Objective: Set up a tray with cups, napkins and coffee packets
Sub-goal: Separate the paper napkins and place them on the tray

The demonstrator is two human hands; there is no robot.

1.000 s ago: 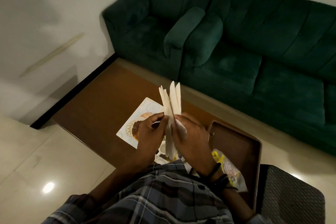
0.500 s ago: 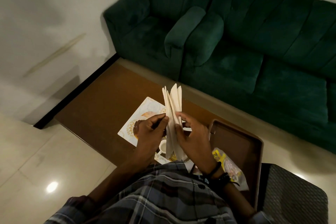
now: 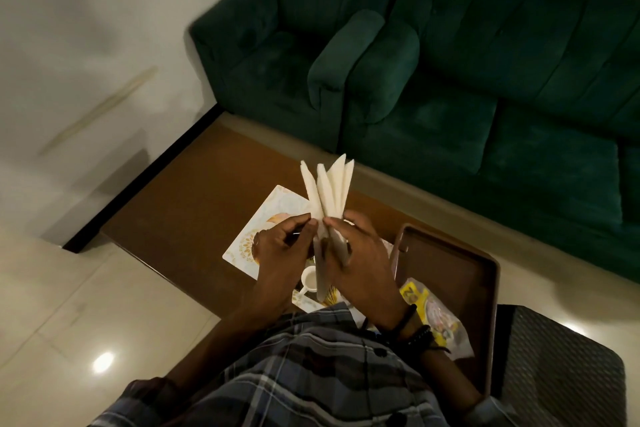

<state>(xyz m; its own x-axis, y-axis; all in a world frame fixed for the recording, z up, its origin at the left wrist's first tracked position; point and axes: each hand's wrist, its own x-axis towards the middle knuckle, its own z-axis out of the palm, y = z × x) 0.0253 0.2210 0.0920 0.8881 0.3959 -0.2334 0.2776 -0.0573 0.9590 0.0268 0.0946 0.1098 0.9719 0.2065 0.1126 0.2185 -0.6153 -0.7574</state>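
Observation:
Several folded white napkins (image 3: 329,191) stand upright above the table, fanned apart at the top. My left hand (image 3: 280,253) pinches them from the left and my right hand (image 3: 360,260) grips them from the right. A small white cup (image 3: 309,279) sits on the table just below my hands. The brown tray (image 3: 460,263) lies at the right. A yellow bag of packets (image 3: 433,315) rests at the tray's near left edge, partly hidden by my right wrist.
A patterned white placemat (image 3: 266,218) lies on the brown low table (image 3: 194,194) under my hands. A dark green sofa (image 3: 450,80) stands behind the table. A dark woven stool (image 3: 561,367) is at the lower right. Pale tiled floor (image 3: 69,305) lies to the left.
The napkins have fanned wider at the top. My fingers have shifted along the stack, separating the napkins. The camera view has drifted slightly.

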